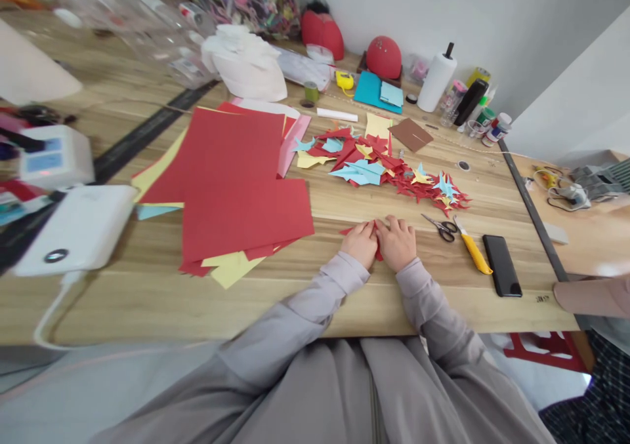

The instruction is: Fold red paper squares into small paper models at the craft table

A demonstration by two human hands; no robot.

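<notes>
Your left hand (361, 242) and right hand (398, 241) sit side by side, knuckles up, pressing a small red paper piece (377, 245) flat on the counter (344, 300), likely to hold a fold down. Fingers of both hands are curled and closed down onto the paper; only red slivers show between and beside them, so the exact pinch can't be told.

Just right of your fingers: scissors (441, 227), metal blades, dark handles, then a yellow utility knife (473, 250) and a black phone (501, 265), flat and glossy, all parked within reach.

Left of your fingers: a fanned stack of red sheets (236, 181) with yellow ones under it, matte card stock. Further left, a white plastic device (79, 227) with cable.

Beyond your fingers: a heap of folded paper shapes (388, 168), red, blue, yellow, pointed and creased. Farthest: a white paper towel roll (436, 80) standing upright near the wall.

Far right, another person's sleeve (593, 296) rests on the counter edge.
</notes>
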